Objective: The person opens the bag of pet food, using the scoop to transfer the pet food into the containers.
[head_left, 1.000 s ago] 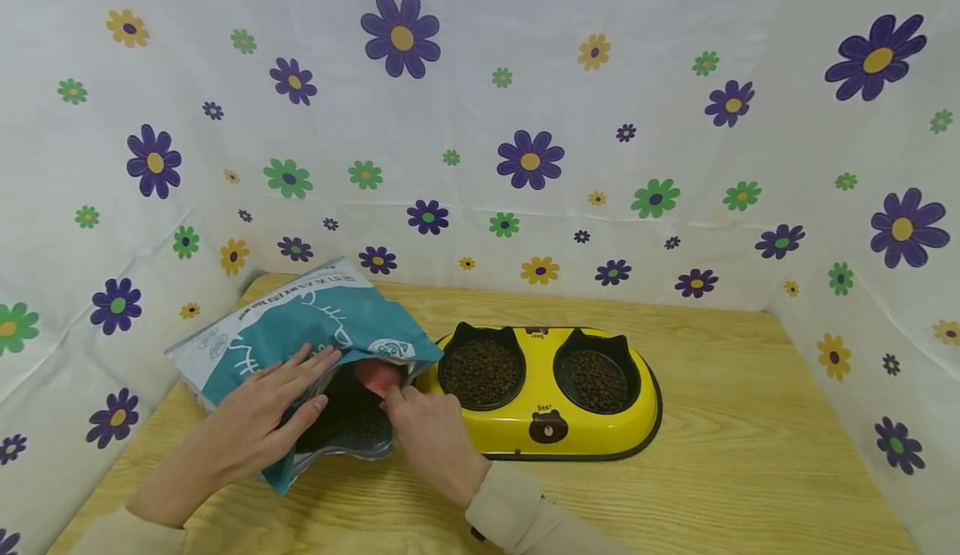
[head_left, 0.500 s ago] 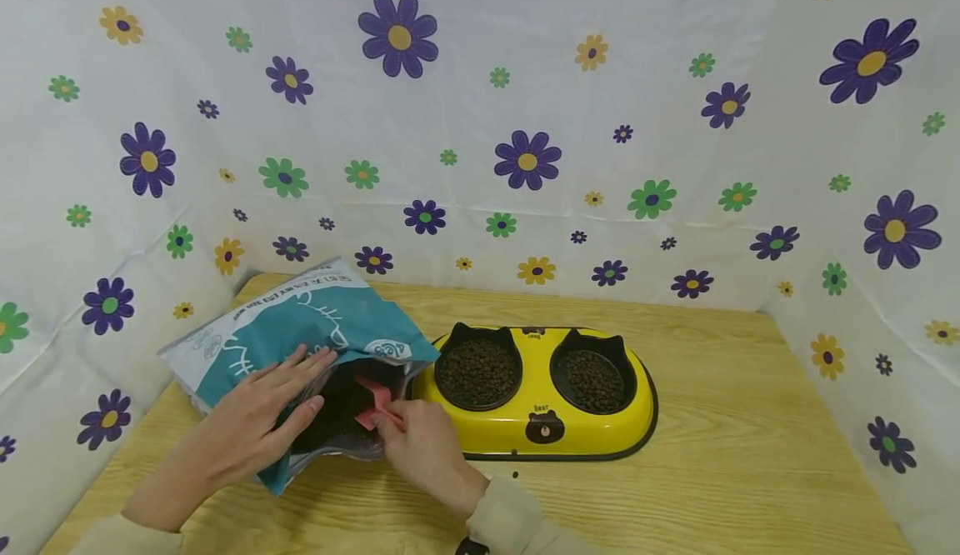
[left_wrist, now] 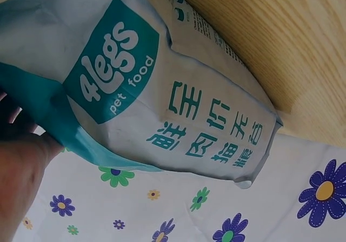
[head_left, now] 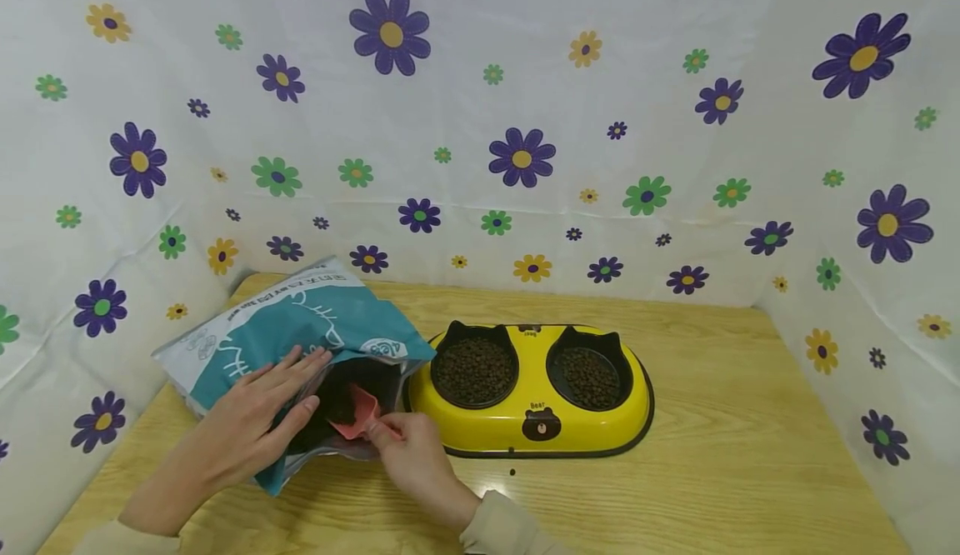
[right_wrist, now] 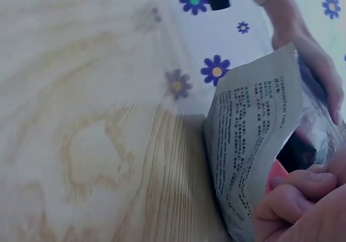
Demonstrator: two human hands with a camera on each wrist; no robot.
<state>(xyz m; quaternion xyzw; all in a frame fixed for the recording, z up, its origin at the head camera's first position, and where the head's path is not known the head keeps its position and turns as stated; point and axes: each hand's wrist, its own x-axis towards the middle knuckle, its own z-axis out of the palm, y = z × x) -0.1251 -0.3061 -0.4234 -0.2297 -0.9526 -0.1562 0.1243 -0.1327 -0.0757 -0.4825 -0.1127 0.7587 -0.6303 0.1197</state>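
A teal and white pet food bag (head_left: 300, 313) lies on its side at the left, its mouth facing me with dark kibble (head_left: 330, 397) inside. My left hand (head_left: 258, 422) rests on the bag's upper side with fingers extended, the thumb reaching over the opening. In the left wrist view, part of that hand (left_wrist: 24, 172) is against the printed bag (left_wrist: 162, 91). My right hand (head_left: 416, 455) grips the handle of a pinkish-red scoop (head_left: 366, 412), whose head is within the bag's mouth. The right wrist view shows curled fingers (right_wrist: 297, 199) at the scoop (right_wrist: 277, 173), most of which is hidden.
Close to the bag's right side stands a yellow double feeder (head_left: 540, 380). Its two black cat-eared bowls hold brown kibble. One loose kibble piece (head_left: 512, 472) lies on the wooden table (head_left: 712, 455) before it. A flowered white cloth (head_left: 450, 105) surrounds the table's back and sides.
My right hand has drawn the scoop toward me and slightly left, from under the upper lip to the front of the bag's mouth. The left hand stays on the bag.
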